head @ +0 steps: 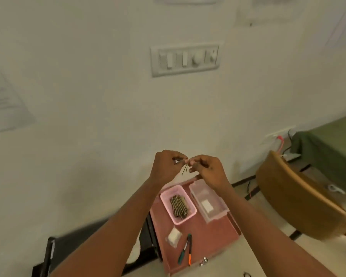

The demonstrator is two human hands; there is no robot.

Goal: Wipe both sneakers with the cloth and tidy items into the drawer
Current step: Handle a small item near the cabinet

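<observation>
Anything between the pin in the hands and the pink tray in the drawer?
Left hand and right hand pinch the pin above the open drawer. Nothing visible in between; the pink tray below has no lid, only more pins inside.

Carrier: open drawer (208,242) with a reddish-pink floor, lying below both grips.
- Under the left grip (166,166): pink tray (164,202) holding a bundle of dark hairpins (179,206).
- Under the right grip (208,168): clear plastic box (196,189), just beside the tray, with a white piece (207,205) inside (too blurred to identify).
- Further toward the person from the left grip: white packet (174,236), then a green pen (182,253) and an orange pen (190,258) side by side.
- Small metal item (204,260) at the drawer's near edge.
</observation>
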